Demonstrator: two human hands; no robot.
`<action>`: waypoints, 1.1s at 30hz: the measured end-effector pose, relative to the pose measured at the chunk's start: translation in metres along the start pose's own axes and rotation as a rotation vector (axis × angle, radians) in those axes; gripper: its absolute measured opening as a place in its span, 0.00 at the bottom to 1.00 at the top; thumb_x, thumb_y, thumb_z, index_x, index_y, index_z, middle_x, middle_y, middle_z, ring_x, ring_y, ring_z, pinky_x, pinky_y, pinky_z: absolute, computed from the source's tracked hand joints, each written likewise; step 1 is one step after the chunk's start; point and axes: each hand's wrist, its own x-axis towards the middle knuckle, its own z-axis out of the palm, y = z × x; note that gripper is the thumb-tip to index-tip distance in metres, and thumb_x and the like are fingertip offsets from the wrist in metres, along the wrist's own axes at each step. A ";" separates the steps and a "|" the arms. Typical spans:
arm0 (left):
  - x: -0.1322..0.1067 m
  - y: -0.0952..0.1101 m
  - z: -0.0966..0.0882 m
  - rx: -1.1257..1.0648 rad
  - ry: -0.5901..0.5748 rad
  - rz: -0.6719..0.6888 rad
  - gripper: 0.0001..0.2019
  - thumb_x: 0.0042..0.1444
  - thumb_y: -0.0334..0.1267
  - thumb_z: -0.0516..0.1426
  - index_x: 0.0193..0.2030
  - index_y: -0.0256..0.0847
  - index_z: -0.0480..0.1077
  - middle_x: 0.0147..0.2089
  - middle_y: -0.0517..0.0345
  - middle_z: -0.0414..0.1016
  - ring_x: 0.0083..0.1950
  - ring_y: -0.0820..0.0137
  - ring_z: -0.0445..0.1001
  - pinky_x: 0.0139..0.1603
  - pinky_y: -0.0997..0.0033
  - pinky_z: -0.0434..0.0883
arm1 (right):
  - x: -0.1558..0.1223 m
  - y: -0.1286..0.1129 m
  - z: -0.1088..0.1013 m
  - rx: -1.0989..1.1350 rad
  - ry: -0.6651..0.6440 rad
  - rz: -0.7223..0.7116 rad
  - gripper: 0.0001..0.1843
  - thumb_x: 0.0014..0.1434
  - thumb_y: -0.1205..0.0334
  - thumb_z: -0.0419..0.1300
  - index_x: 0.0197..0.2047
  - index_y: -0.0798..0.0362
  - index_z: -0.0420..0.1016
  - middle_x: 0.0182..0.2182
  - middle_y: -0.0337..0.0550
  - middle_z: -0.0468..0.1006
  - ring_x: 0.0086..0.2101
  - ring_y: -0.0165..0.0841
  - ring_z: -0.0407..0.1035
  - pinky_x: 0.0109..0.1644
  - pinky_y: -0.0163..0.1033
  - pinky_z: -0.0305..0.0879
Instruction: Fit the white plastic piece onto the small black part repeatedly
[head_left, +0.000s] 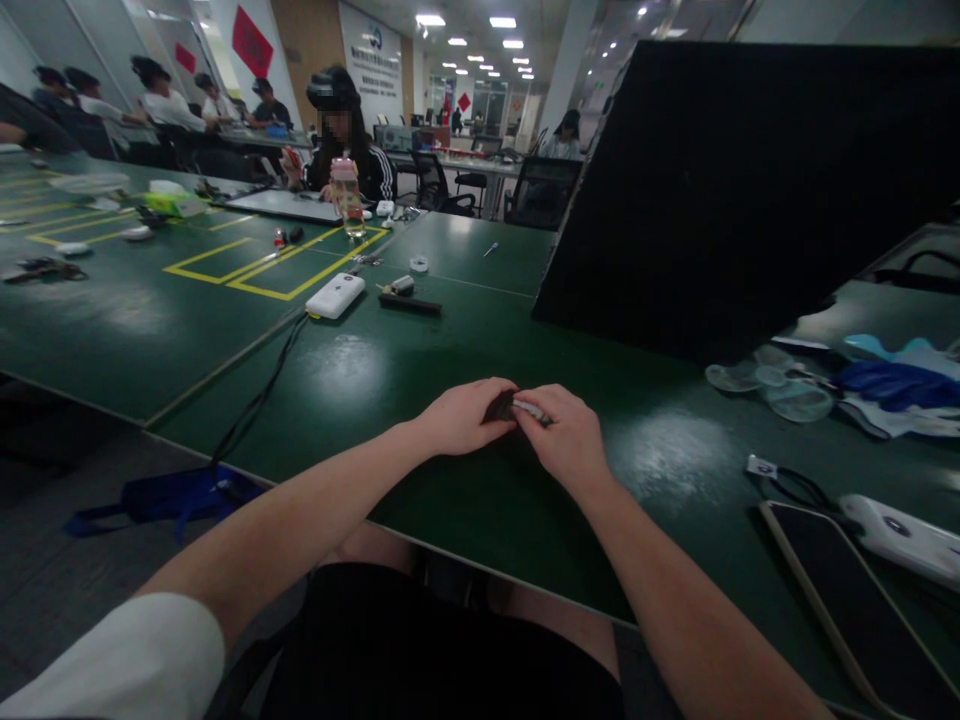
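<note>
Close together just above the green table (360,375), my two hands meet near the middle of the view. My left hand (469,418) has its fingers curled round a small dark brown object (500,405), mostly covered by the fingers. Between thumb and fingers, my right hand (566,435) pinches a small slim pale grey piece (531,410). The tip of that piece touches or nearly touches the dark object; I cannot tell which. What kind of things they are is too small and blurred to make out.
A large black panel (697,200) leans at the right. Beyond my hands lie a white power bank (336,296), a dark bar (409,303) and a tape roll (418,264). A phone (847,600) lies at lower right. A person (341,150) sits opposite, behind a bottle (347,200).
</note>
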 end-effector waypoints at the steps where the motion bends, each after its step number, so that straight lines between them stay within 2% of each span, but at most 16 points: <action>1: 0.000 0.001 0.000 -0.003 -0.001 0.004 0.21 0.61 0.44 0.59 0.60 0.43 0.67 0.56 0.50 0.76 0.54 0.59 0.76 0.56 0.55 0.74 | 0.000 0.000 0.000 -0.001 -0.007 -0.003 0.09 0.65 0.64 0.60 0.45 0.46 0.80 0.42 0.44 0.80 0.43 0.41 0.74 0.48 0.49 0.69; 7: 0.000 0.001 0.000 -0.018 -0.010 0.002 0.22 0.61 0.44 0.59 0.61 0.44 0.66 0.57 0.50 0.76 0.55 0.59 0.76 0.57 0.54 0.74 | -0.001 0.001 0.000 -0.013 0.010 0.028 0.06 0.64 0.63 0.61 0.41 0.48 0.80 0.41 0.46 0.77 0.39 0.39 0.72 0.41 0.46 0.70; 12: -0.001 -0.002 0.002 -0.006 0.001 0.019 0.22 0.61 0.44 0.59 0.61 0.43 0.66 0.57 0.49 0.76 0.55 0.59 0.76 0.57 0.55 0.74 | -0.001 0.004 0.003 0.018 0.017 0.033 0.05 0.63 0.62 0.62 0.39 0.49 0.81 0.39 0.45 0.75 0.38 0.38 0.71 0.39 0.44 0.68; 16: -0.001 -0.003 0.002 0.013 0.043 -0.026 0.22 0.62 0.47 0.58 0.61 0.43 0.65 0.57 0.49 0.76 0.54 0.58 0.77 0.55 0.55 0.74 | 0.000 0.004 0.000 -0.010 0.134 0.044 0.08 0.63 0.57 0.63 0.39 0.48 0.83 0.39 0.46 0.74 0.39 0.39 0.70 0.39 0.45 0.67; 20: -0.001 -0.005 0.002 0.029 0.066 -0.131 0.23 0.62 0.48 0.59 0.61 0.45 0.66 0.52 0.51 0.79 0.49 0.59 0.79 0.50 0.56 0.76 | -0.001 0.000 -0.011 -0.056 0.263 0.087 0.12 0.66 0.51 0.61 0.39 0.46 0.85 0.32 0.45 0.72 0.36 0.39 0.68 0.38 0.45 0.65; 22: -0.001 -0.005 0.003 0.008 0.072 -0.164 0.24 0.61 0.49 0.59 0.61 0.46 0.65 0.48 0.53 0.80 0.46 0.60 0.80 0.48 0.58 0.76 | -0.002 -0.003 -0.014 -0.005 0.261 0.091 0.13 0.67 0.51 0.60 0.40 0.45 0.85 0.31 0.44 0.74 0.35 0.38 0.69 0.37 0.45 0.66; 25: -0.002 -0.005 0.003 -0.045 0.088 -0.180 0.24 0.59 0.51 0.61 0.60 0.46 0.66 0.46 0.54 0.80 0.44 0.61 0.80 0.46 0.59 0.76 | -0.002 -0.007 -0.016 0.079 0.223 0.056 0.12 0.67 0.53 0.60 0.41 0.44 0.85 0.35 0.44 0.79 0.37 0.38 0.73 0.39 0.45 0.69; 29: -0.002 -0.006 0.003 -0.139 0.107 -0.154 0.23 0.58 0.49 0.62 0.57 0.44 0.69 0.46 0.55 0.81 0.43 0.64 0.80 0.45 0.61 0.77 | 0.000 -0.007 -0.012 0.143 0.190 0.051 0.11 0.67 0.54 0.61 0.41 0.44 0.85 0.38 0.44 0.82 0.40 0.40 0.75 0.45 0.48 0.72; 33: -0.003 -0.006 0.002 -0.191 0.121 -0.136 0.22 0.55 0.47 0.64 0.55 0.43 0.70 0.47 0.54 0.81 0.45 0.64 0.80 0.48 0.61 0.77 | 0.002 -0.002 -0.010 0.156 0.161 0.081 0.09 0.65 0.54 0.63 0.41 0.46 0.85 0.39 0.45 0.83 0.40 0.40 0.77 0.44 0.48 0.73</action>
